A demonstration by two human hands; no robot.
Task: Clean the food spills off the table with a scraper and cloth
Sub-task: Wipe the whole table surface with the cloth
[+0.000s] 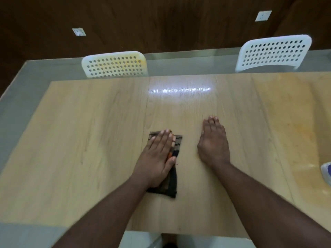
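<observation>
A dark patterned cloth (174,185) with orange bits lies folded on the light wooden table (89,140), near its middle. My left hand (157,156) presses flat on the cloth with straight fingers. My right hand (213,142) rests flat on the bare tabletop to the right of the cloth, palm down, fingers together. A yellowish stain (293,126) spreads over the right part of the table. No scraper is in view.
Two white perforated chairs stand at the far side, one at the left (114,65) and one at the right (272,52). A white and blue object (326,173) is cut off by the right edge. A grey-green border (21,90) rims the table.
</observation>
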